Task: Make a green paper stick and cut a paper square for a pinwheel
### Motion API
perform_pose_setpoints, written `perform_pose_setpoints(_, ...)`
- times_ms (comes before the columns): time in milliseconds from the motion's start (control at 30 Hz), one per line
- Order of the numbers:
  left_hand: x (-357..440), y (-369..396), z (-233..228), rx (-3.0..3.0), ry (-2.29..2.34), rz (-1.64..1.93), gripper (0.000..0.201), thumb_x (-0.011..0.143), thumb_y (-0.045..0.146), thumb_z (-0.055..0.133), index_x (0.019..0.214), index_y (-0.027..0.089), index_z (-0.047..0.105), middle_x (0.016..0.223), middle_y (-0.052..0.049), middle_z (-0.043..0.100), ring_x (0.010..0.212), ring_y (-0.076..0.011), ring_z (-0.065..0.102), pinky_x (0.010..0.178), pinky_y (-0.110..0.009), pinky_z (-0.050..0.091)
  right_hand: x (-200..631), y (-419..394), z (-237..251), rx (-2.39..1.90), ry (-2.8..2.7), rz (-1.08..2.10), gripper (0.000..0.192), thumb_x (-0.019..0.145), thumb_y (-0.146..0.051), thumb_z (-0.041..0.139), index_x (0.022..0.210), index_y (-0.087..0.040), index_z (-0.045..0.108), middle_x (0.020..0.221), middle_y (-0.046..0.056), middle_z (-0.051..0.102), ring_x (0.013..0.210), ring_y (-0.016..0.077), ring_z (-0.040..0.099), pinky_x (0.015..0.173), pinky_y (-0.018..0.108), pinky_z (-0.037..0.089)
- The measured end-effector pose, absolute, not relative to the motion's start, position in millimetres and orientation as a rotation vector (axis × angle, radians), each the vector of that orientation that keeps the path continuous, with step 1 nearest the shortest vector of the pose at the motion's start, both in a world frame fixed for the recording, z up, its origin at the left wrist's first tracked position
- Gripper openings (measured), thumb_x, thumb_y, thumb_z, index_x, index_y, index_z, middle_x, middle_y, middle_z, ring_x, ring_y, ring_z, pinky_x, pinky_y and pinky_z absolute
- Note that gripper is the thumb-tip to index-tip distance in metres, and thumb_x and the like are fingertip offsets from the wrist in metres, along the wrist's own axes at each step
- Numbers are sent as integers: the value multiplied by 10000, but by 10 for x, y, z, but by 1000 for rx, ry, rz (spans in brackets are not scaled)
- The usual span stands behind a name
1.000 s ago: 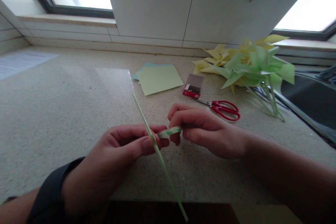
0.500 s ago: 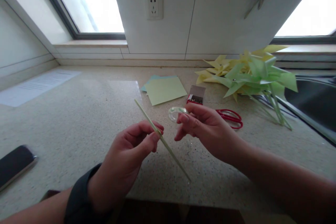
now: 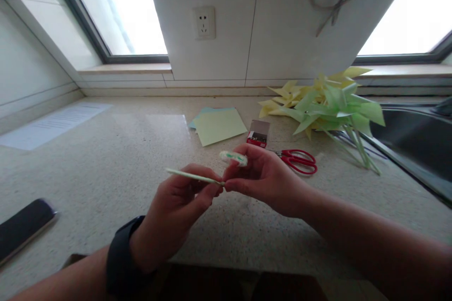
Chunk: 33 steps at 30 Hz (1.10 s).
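Head view: left hand (image 3: 176, 207) pinching the thin green stick (image 3: 192, 177) at frame centre, right hand (image 3: 263, 176) gripping its end plus a small tape roll (image 3: 233, 157). Best to keep the stick taut, tape snug, hands close over the worktop (image 3: 106, 160). Versus half a second back: stick swung from steep diagonal to near-level, hands now meeting.

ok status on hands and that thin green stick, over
Left hand pinching thin pale-green stick. Right hand holding small clear tape roll, fingertips at the stick's end. Nothing between them.
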<state>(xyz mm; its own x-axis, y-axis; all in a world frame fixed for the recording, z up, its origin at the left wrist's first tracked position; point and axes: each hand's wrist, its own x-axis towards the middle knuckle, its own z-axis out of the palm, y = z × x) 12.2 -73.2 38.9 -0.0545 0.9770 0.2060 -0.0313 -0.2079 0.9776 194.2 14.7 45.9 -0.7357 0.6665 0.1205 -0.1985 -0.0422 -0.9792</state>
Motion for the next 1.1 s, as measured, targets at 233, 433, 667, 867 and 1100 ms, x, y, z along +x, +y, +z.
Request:
perform_pose_setpoints(233,-121,-684,408,1277,965,1086,144,937,258,676,996,258,807,912,-41,800,817,-179,706,762,-284,546,2109,210,547,-533,-2101,1216,252,811,-236,789,922,-194,566,843,20,703,787,159,668,729,307,540)
perform_pose_setpoints(433,-103,-628,403,1237,1029,863,252,883,383,742,752,173,788,737,-56,759,682,-164,648,670,-279,501,2180,208,623,-326,-2421,822,155,849,-192,763,919,-183,625,830,-6,678,721,106,611,663,221,481)
perform_pose_setpoints(667,-24,-625,408,1011,1039,669,166,782,297,834,818,157,754,704,6,710,616,-108,585,635,-221,441,2192,217,668,-132,-2505,800,104,881,-134,714,955,-175,652,851,15,678,772,119,629,708,230,491)
perform_pose_setpoints(867,6,-660,428,1000,990,566,137,825,282,776,785,156,742,673,25,659,580,-96,506,621,-216,417,2191,197,665,-95,-2541,833,95,917,-158,701,1002,-185,671,890,19,696,803,115,637,745,234,506)
perform_pose_setpoints(1100,-20,-631,338,999,1069,683,212,836,368,790,788,164,755,728,-2,715,620,-111,578,640,-216,455,2195,240,659,-149,-2468,492,89,977,-172,610,1041,-183,670,927,58,679,944,185,596,864,353,510)
